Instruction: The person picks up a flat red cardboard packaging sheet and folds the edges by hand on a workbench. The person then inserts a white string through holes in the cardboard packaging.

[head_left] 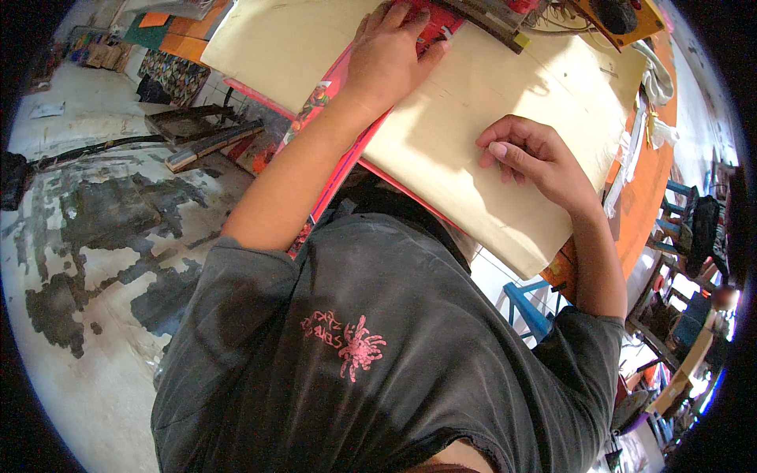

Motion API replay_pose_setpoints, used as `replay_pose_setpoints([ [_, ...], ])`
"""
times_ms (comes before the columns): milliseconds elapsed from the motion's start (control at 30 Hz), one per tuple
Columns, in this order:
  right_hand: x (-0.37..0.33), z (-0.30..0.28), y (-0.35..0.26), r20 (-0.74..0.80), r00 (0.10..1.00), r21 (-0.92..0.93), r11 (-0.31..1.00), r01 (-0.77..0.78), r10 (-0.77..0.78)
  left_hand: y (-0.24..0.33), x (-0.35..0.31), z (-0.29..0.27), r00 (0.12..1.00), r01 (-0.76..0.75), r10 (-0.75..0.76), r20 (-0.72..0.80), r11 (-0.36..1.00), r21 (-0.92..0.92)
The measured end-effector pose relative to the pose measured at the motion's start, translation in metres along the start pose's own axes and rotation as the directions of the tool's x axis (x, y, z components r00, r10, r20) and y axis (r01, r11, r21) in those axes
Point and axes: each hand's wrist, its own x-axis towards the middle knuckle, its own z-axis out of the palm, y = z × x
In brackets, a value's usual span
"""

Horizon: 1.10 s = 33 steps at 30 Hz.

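My left hand (388, 61) lies flat with its fingers spread on a long red printed plastic sheet (314, 106), near a dark metal bar (482, 22) at the far edge of view. The sheet runs from under that bar, beneath my forearm, over the near table edge toward my lap. My right hand (530, 154) is over the cream-coloured tabletop (465, 102), its fingers loosely curled and apart with nothing in them. Whether it touches the surface is hard to tell.
A yellow-framed device (619, 22) with wires adjoins the bar. White cloth (656, 83) hangs at the right over an orange wooden table edge (646, 189). Blue stool legs (530, 311) stand beneath. Left on the stained floor lie a plank (206, 148) and a metal frame (185, 122).
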Motion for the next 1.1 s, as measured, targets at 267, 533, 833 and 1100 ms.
replay_pose_setpoints([
  [267, 0.000, 0.000, 0.002, 0.010, 1.000, 0.040, 0.999, 0.011, -0.011, -0.010, -0.001, 0.017, 0.993, -0.066, 0.068, -0.098, 0.998, 0.023],
  [533, 0.000, -0.001, 0.003, 0.025, 1.000, 0.094, 0.996, 0.006, -0.008, -0.011, 0.000, 0.018, 0.995, -0.062, 0.057, -0.076, 0.996, -0.057],
  [833, -0.001, -0.001, 0.001, 0.023, 1.000, 0.059, 0.998, 0.012, -0.014, -0.007, 0.000, 0.013, 0.998, -0.046, 0.045, -0.049, 0.999, -0.019],
  [1100, -0.001, -0.003, 0.005, 0.037, 0.999, 0.070, 0.997, 0.018, -0.020, -0.004, 0.000, 0.012, 0.999, -0.040, 0.038, -0.032, 0.998, -0.039],
])
